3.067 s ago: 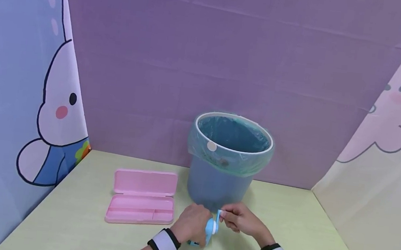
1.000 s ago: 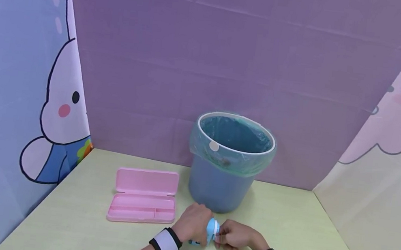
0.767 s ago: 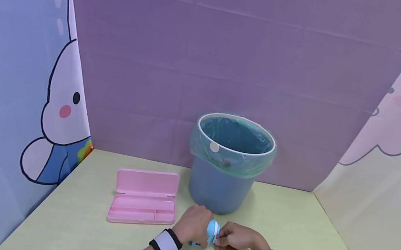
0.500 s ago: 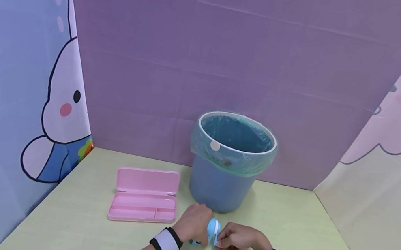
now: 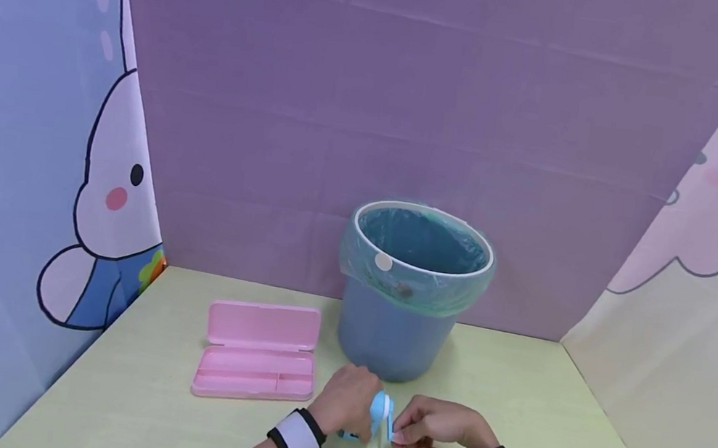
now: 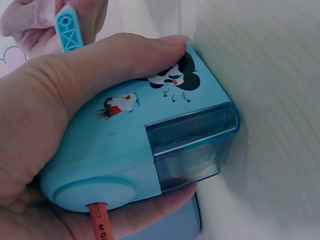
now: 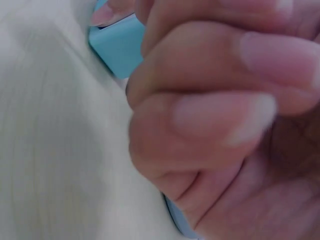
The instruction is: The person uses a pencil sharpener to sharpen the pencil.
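Observation:
A light blue crank pencil sharpener with cartoon prints and a see-through shavings drawer lies on the table. My left hand grips its body, thumb across the printed side and fingers beneath. An orange-red pencil sticks out of the sharpener's round front. On the other side, my right hand pinches the end of the blue crank handle, which points downward in the head view. In the right wrist view the curled fingers hide the crank, and only a corner of the sharpener shows.
An opened pink pencil case with bare compartments lies to the left. Behind the hands stands a blue bin lined with a green bag. Printed cloth walls enclose the pale table at the back and both sides.
My right hand has turned the crank from pointing up to pointing down, and has lately shifted slightly right with it. My left hand has stayed around the sharpener.

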Demonstrator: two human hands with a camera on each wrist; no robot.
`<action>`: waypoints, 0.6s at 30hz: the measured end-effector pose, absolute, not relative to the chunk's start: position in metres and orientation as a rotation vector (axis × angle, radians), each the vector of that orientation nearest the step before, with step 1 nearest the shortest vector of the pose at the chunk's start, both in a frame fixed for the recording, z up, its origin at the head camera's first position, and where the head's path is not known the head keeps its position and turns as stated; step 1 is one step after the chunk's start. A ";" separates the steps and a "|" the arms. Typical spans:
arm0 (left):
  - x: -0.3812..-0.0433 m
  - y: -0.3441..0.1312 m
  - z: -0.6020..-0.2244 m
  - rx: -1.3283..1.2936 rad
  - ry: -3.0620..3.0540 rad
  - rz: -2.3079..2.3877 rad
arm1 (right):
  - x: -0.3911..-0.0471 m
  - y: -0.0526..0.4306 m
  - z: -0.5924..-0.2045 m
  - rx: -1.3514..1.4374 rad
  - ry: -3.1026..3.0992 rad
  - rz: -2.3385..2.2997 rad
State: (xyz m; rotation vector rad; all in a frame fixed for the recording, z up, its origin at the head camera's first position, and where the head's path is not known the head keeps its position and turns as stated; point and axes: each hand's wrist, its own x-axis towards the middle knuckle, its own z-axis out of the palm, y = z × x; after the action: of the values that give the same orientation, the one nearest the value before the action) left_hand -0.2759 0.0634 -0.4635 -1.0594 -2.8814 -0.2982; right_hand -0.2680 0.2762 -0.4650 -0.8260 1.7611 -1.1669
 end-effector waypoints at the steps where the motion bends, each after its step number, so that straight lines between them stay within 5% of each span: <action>1: -0.276 0.063 -0.464 -1.066 -2.887 -0.301 | -0.267 0.276 -0.465 -0.828 1.752 -1.173; 18: -0.276 0.064 -0.464 -1.080 -2.867 -0.295 | -0.272 0.282 -0.442 -0.877 1.911 -1.313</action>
State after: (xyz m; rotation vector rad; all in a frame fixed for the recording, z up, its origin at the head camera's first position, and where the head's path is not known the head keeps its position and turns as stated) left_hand -0.2758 0.0638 -0.4642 -1.0803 -2.8669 -0.2948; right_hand -0.2718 0.2816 -0.4424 -0.8774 1.9106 -1.3133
